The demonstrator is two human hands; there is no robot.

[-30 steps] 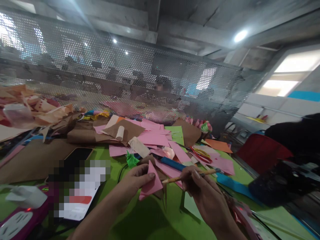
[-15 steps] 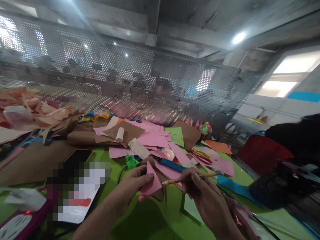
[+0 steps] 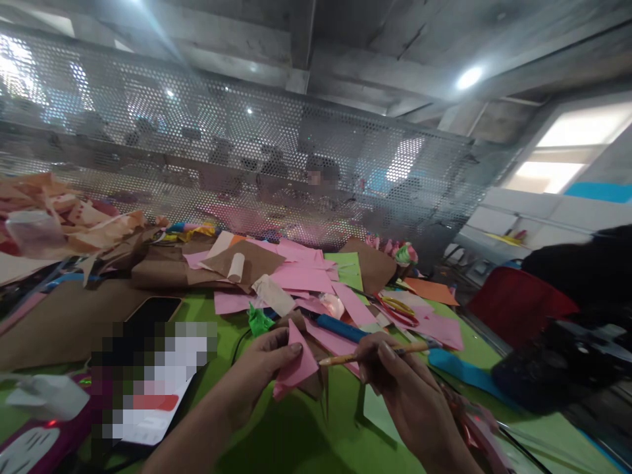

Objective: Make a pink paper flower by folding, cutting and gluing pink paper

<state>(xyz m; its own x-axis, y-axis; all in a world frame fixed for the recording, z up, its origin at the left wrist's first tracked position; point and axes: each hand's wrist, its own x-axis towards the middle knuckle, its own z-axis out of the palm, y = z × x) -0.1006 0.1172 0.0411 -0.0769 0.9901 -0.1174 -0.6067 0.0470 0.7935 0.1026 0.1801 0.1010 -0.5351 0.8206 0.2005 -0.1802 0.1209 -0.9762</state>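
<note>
My left hand [image 3: 261, 365] pinches a small pink paper triangle [image 3: 296, 362] by its left edge and holds it just above the green table [image 3: 296, 434]. My right hand [image 3: 402, 388] grips a thin wooden pencil [image 3: 368, 354], whose tip points left and almost touches the triangle's right edge. Both hands are closed. A blue pen-like tool [image 3: 338, 325] lies on the pink sheets right behind the hands.
Pink and brown paper sheets [image 3: 301, 276] cover the table's middle. A black phone [image 3: 151, 309] lies at left and red-handled scissors [image 3: 395, 306] at right. A perforated metal screen [image 3: 247, 164] closes the far side. A red chair [image 3: 518, 303] and dark bag [image 3: 557, 368] stand at right.
Both hands, the pink triangle and the pencil have kept almost the same place; the pencil tip has edged slightly nearer the paper.
</note>
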